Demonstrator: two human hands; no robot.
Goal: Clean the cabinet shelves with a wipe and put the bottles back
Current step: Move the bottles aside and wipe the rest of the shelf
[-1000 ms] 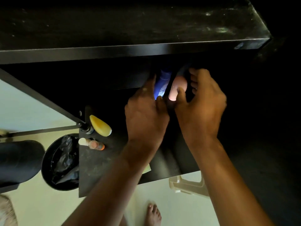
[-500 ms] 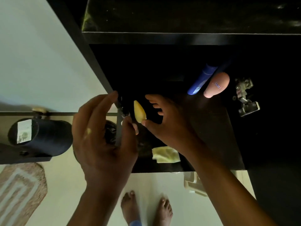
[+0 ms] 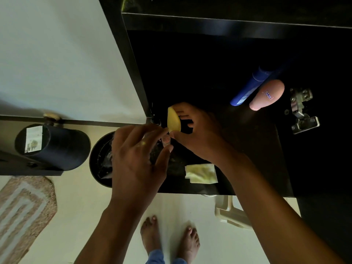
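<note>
On the dark cabinet shelf, my right hand grips a yellow bottle near the shelf's left front corner. Just left of it, my left hand curls its fingers and thumb around a small pale-capped bottle, most of which is hidden. A blue bottle and a pink bottle stand side by side, touching, at the back right of the shelf. A folded yellow wipe lies near the shelf's front edge, under my right forearm.
A metal door hinge sticks out on the right cabinet wall. Below on the floor are a black bin with a liner, a dark cylinder, a woven rug, a beige stool and my bare feet.
Both hands left the blue and pink bottles at the back right and moved to the shelf's left front. The right hand closed on the yellow bottle, the left on the small one.
</note>
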